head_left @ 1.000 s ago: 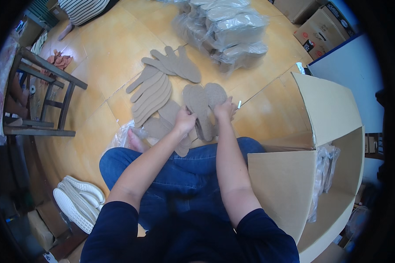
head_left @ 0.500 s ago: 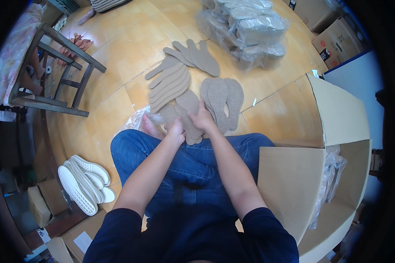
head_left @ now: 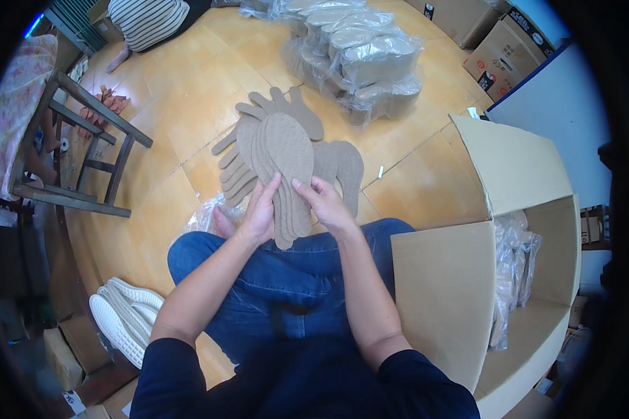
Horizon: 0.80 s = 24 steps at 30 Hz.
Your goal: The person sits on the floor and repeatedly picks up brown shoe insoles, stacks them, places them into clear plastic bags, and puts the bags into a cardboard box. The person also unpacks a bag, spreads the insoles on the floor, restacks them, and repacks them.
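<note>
A fanned stack of several grey-brown insoles point(head_left: 286, 150) is held up over my lap between both hands. My left hand point(head_left: 261, 209) grips the stack's left edge, thumb on top. At its right edge my right hand point(head_left: 327, 204) pinches it, the thumb also on top and the other fingers partly hidden. Behind the stack more insoles lie on the floor: one fan point(head_left: 237, 174) to the left, another point(head_left: 297, 115) farther away, and a pile point(head_left: 346, 171) to the right, partly covered by the held ones.
An open cardboard box point(head_left: 440, 293) with plastic-wrapped contents stands at my right. Plastic-bagged insoles point(head_left: 370, 63) are heaped at the far side. White shoe soles point(head_left: 122, 314) lie at my left, below a wooden stool point(head_left: 91, 146). Another person point(head_left: 147, 21) sits at the far left.
Both hands have lifted a stack of insoles off the floor pile and hold it higher, toe ends pointing away. The view has shifted, showing more of the other person.
</note>
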### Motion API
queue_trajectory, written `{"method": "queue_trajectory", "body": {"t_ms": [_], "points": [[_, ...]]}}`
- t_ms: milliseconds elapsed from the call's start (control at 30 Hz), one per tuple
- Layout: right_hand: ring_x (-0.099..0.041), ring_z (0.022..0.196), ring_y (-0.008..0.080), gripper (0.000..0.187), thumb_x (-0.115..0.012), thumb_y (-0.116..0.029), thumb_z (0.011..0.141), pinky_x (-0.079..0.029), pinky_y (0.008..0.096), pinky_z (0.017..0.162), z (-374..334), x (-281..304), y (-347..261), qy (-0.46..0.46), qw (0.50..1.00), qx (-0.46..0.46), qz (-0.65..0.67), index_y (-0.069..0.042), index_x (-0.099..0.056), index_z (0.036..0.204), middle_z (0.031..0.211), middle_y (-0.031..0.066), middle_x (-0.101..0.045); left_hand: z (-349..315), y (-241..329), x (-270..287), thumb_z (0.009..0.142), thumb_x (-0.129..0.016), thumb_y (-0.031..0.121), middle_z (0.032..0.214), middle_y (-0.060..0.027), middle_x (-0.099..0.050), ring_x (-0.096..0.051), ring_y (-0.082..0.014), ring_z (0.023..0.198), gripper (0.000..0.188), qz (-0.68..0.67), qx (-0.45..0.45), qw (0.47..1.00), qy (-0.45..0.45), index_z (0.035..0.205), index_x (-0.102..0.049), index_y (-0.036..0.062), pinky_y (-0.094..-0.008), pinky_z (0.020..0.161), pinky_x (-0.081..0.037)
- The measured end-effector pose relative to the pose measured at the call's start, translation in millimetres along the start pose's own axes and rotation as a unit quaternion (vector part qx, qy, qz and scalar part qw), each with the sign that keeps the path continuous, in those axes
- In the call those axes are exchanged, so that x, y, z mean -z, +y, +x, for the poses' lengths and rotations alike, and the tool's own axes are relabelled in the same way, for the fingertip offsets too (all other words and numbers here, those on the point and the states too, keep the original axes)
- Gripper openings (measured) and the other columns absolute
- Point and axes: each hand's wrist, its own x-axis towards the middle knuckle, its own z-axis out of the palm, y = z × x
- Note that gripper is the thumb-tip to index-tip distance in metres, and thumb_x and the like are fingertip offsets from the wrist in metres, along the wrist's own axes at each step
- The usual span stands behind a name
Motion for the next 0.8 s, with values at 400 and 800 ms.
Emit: {"method": "queue_trajectory", "body": {"t_ms": [400,800], "points": [[-0.062,0.103,0.0140,0.032,-0.064,-0.016,0.093,-0.050,0.0295,0.089,48,36,-26,0.072,0.989,0.068,0.113,-0.001,-0.056,0.120,0.116,0.0086,-0.064,61,15,4,0.094,-0.060,0.013,0.129,-0.0096,-0.057,-0.058,-0.0174,0.113,0.044,0.088,-0.019,0.995,-0.051,0.134,-0.045,0.0023,-0.0315,0.094,-0.048],[-0.060,0.109,0.0162,0.031,-0.059,-0.012,0.095,-0.048,0.0321,0.094,53,29,-31,0.076,0.961,0.031,0.266,-0.005,-0.054,0.125,0.120,0.0079,-0.063,70,17,6,0.099,-0.052,0.026,0.135,-0.0106,-0.052,-0.053,-0.0199,0.122,0.046,-0.060,-0.031,0.993,-0.101,0.136,-0.043,0.0007,-0.0352,0.099,-0.045]]}}
